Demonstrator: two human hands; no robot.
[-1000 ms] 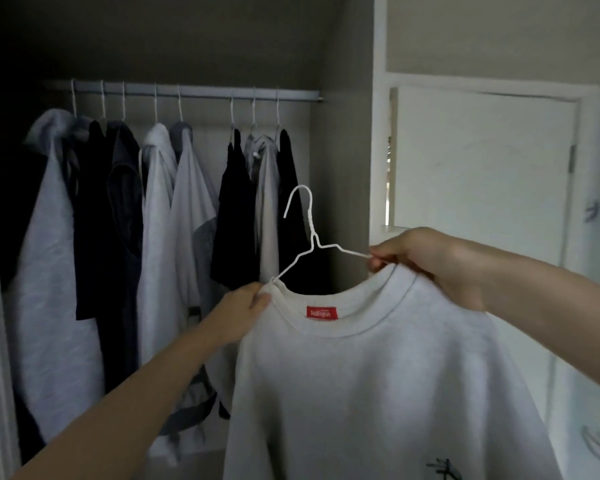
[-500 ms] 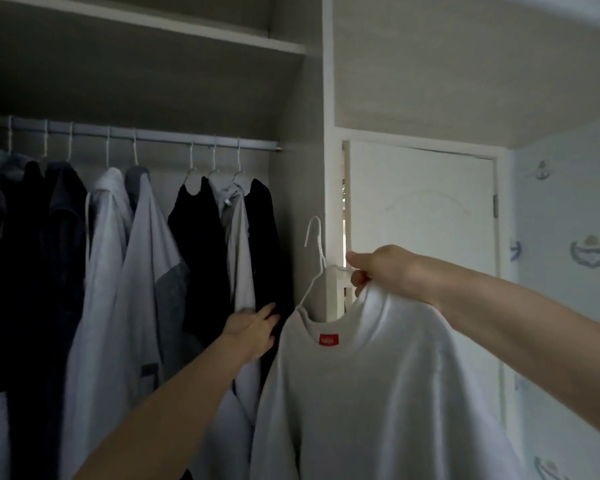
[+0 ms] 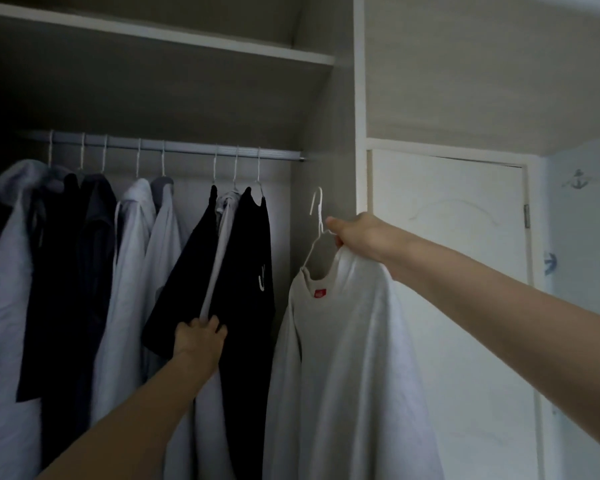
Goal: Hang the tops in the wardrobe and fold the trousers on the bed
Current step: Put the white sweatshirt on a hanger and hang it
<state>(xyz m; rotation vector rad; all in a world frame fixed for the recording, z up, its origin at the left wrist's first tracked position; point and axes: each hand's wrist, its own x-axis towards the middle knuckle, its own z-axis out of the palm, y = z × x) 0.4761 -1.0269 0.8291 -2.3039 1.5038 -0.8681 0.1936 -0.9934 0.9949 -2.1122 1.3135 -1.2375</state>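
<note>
White sweatshirt (image 3: 347,358) on white wire hanger (image 3: 317,230), held up right of the hung clothes, hook below the rail (image 3: 174,147), not on it. Right hand (image 3: 359,237) clenched around hanger shoulder. Left hand (image 3: 198,336) pressed among hung garments, fingers curled on grey top (image 3: 219,258). Beyond, black top (image 3: 253,271), wardrobe shelf (image 3: 187,39).

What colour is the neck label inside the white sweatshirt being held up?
Red, on the neck label of the white sweatshirt; clearest in the head view.
</note>
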